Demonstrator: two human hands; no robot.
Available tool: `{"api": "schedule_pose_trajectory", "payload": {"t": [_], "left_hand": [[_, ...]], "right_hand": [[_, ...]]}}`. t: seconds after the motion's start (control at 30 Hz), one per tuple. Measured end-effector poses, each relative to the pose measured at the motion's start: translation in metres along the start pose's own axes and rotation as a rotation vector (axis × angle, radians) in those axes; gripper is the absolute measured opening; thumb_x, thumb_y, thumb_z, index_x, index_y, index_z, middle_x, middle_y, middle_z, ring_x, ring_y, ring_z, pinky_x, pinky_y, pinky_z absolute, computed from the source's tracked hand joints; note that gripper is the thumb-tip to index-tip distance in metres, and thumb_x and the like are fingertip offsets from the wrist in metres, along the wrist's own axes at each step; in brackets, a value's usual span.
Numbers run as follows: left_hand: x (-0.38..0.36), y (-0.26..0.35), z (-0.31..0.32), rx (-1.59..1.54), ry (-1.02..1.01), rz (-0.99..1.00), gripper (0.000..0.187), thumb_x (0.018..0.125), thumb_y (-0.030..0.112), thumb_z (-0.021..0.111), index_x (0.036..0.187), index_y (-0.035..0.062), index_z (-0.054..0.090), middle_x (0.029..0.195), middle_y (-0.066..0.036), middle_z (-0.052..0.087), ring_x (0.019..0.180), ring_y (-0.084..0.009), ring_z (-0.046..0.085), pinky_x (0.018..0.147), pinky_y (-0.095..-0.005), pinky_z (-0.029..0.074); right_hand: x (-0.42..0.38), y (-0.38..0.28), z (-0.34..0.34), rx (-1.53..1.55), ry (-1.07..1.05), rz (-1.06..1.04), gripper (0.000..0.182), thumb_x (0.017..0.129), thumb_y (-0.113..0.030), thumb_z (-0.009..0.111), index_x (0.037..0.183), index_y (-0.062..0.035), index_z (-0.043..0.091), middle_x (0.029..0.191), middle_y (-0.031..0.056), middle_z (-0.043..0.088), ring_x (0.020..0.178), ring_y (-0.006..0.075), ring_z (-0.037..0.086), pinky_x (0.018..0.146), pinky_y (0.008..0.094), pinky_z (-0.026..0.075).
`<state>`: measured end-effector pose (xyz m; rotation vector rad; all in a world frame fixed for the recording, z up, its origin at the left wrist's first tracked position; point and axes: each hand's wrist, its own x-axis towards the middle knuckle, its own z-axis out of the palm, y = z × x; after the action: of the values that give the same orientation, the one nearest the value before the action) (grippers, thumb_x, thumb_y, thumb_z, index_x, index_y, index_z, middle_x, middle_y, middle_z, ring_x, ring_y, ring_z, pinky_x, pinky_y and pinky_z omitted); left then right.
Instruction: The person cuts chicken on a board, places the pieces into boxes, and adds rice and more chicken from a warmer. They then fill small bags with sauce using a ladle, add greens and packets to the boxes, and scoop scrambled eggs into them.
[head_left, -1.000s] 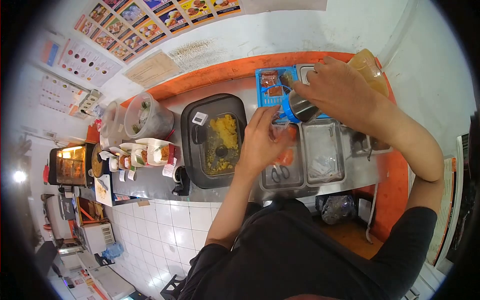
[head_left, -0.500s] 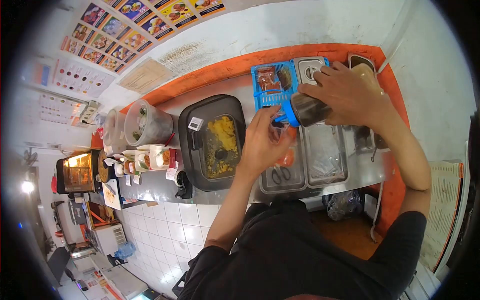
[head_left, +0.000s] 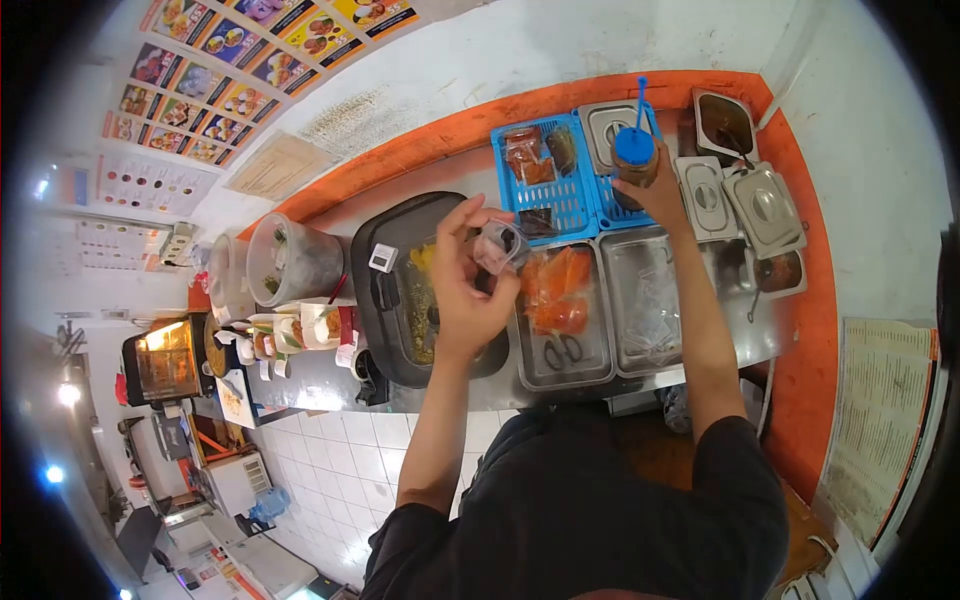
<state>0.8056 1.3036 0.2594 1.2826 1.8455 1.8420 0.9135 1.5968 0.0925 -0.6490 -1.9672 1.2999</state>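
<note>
My left hand [head_left: 465, 290] is raised over the table, thumb and fingers closed round a small clear plastic bag [head_left: 498, 247] with a dark patch near its mouth. In my right hand [head_left: 664, 190] is a squeeze bottle [head_left: 632, 172] with a blue cap and a thin blue spout pointing up. It holds something dark and stands upright over the blue basket [head_left: 573, 188]. Below and right of my left hand, a metal tray [head_left: 606, 368] contains bags of orange sauce [head_left: 556, 285] and dark-handled scissors [head_left: 562, 350].
Small clear packets [head_left: 650, 315] lie in a second metal tray. Lidded steel containers [head_left: 765, 210] stand at the right. A black pan [head_left: 375, 345] with yellow food lies behind my left hand; filled boxes [head_left: 320, 328] and clear tubs [head_left: 315, 265] stand further left.
The squeeze bottle has gone from tipped over the bag to upright, moving away from it to the back. My left hand has moved slightly left with the bag.
</note>
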Motion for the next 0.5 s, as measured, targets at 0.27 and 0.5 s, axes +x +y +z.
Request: {"api": "schedule_pose_trajectory", "payload": {"t": [0.27, 0.5], "left_hand": [[-0.01, 0.024, -0.034, -0.259, 0.057, -0.123, 0.067, 0.078, -0.007, 0.043, 0.144, 0.0007, 0.035, 0.123, -0.021, 0.061, 0.084, -0.0073, 0.058, 0.062, -0.0171, 0.046], [-0.036, 0.053, -0.079, -0.252, -0.1, -0.266, 0.073, 0.081, -0.008, 0.042, 0.152, 0.0004, 0.026, 0.125, -0.019, 0.061, 0.107, -0.0164, 0.064, 0.065, -0.0187, 0.047]], "right_hand": [[-0.058, 0.053, 0.038, -0.384, 0.383, 0.037, 0.088, 0.07, -0.022, 0.089, 0.14, -0.001, 0.039, 0.129, 0.0173, 0.055, 0.122, 0.0294, 0.053, 0.103, 0.0401, 0.043], [-0.111, -0.22, 0.097, 0.796, -0.421, 0.118, 0.034, 0.087, -0.002, 0.072, 0.119, 0.0028, 0.061, 0.113, 0.0099, 0.067, 0.102, 0.0137, 0.062, 0.088, 0.0286, 0.049]]}}
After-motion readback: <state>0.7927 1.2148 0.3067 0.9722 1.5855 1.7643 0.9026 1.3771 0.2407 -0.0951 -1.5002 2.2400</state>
